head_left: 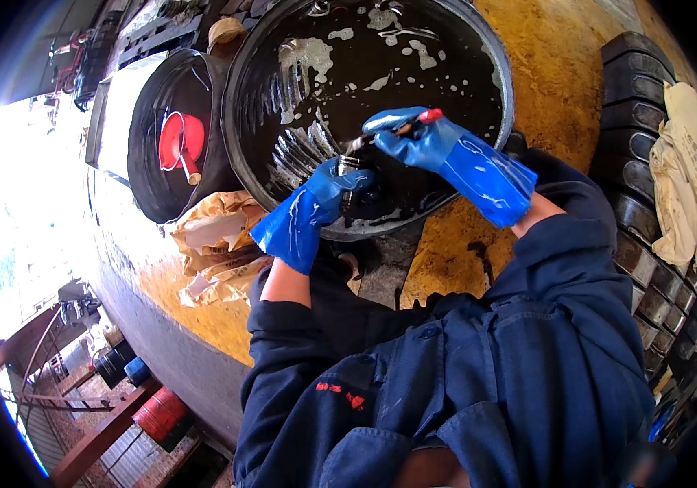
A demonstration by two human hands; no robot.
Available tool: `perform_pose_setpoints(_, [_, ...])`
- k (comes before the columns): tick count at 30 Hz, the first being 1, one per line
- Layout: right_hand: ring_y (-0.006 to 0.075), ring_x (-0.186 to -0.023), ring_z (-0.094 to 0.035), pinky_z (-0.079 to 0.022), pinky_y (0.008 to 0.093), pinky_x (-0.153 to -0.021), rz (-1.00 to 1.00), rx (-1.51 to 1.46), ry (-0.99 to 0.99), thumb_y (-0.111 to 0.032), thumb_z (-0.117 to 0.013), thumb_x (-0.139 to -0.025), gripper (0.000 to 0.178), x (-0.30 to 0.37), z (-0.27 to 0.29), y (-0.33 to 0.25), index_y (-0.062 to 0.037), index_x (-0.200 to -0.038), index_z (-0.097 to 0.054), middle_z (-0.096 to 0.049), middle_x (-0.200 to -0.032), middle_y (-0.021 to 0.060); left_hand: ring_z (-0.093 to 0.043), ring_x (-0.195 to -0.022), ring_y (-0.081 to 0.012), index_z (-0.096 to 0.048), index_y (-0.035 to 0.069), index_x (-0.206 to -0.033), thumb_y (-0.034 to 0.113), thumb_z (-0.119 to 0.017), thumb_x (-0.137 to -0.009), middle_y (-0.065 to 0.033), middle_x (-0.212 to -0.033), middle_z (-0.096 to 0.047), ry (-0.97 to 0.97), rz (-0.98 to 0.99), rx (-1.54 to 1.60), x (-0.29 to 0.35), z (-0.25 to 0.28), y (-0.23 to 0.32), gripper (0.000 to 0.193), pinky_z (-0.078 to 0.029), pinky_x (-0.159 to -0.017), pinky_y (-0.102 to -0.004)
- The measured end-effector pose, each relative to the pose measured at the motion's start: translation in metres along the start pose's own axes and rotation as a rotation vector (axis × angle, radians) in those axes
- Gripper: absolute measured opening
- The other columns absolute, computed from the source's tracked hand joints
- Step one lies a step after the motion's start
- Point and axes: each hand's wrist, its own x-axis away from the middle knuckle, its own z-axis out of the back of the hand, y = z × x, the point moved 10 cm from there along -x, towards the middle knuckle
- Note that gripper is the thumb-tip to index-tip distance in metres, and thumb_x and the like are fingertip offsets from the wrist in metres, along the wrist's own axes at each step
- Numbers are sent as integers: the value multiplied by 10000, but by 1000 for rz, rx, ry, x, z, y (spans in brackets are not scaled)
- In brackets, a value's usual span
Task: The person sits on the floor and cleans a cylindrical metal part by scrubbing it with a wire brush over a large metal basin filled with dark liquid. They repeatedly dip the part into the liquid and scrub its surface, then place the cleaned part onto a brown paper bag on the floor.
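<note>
My left hand (316, 203), in a blue rubber glove, is closed round a shiny metal cylindrical part (350, 165) with rings round it. Its lower end is dark and hard to make out. My right hand (426, 145), gloved the same way, grips a brush (430, 116) with a red handle end. The brush's working end points down-left and reaches the top of the metal part. Both hands are over the near side of a large round basin (504, 85) of dark liquid with patches of foam and bright ribbed ripples.
Left of the basin stands a black tub (146, 134) with a red long-handled scoop (181, 140) in it. Crumpled brown paper sacks (214, 236) lie beside it. Stacked dark metal blocks (629, 146) line the right, with a beige sack (686, 175) on top. A red drum (163, 415) stands lower left.
</note>
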Motion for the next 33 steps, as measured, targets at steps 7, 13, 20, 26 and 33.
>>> perform_pose_setpoints(7, [219, -992, -725, -561, 363, -932, -666, 546, 97, -390, -689, -971, 347, 20, 50, -4, -127, -1190, -749, -771, -1018, 100, -708, -1035, -151, -704, 65, -1183, 51, -860, -806, -55, -1139, -755, 185, -314, -689, -13, 20, 14, 408, -575, -951, -322])
perform_pose_setpoints(13, [203, -1011, -722, -561, 355, -937, -235, 247, -102, -378, -683, -977, 343, 1, 14, -35, -124, -1199, -746, -772, -1046, 95, -711, -1041, -172, -683, 66, -1185, 128, -871, -765, -66, -1119, -755, 235, -344, -910, -20, 18, 19, 464, -566, -970, -322])
perform_pose_setpoints(20, [228, -1024, -731, -567, 355, -936, -282, 424, 34, -370, -646, -994, 357, 10, 28, -59, -121, -1240, -719, -762, -1090, 104, -713, -1026, -174, -672, 67, -1218, 96, -885, -741, -65, -1122, -751, 361, -350, -798, -5, 11, 37, 524, -573, -961, -315])
perform_pose_setpoints(26, [334, -908, -712, -570, 439, -831, -186, 564, 181, -369, -608, -979, 258, 31, 34, -58, -139, -1063, -690, -732, -948, 114, -719, -944, -186, -711, 42, -1150, -77, -816, -772, -93, -1110, -754, 244, -721, -282, 18, 33, 77, 410, -604, -812, -308])
perform_pose_setpoints(33, [324, -986, -744, -608, 395, -884, 152, 718, 257, -176, -776, -876, 213, 75, 1, -46, -106, -1077, -766, -767, -1066, 136, -703, -928, -153, -709, 37, -1163, -11, -819, -824, -68, -1077, -748, 359, -834, -74, 71, 47, 115, 360, -583, -821, -287])
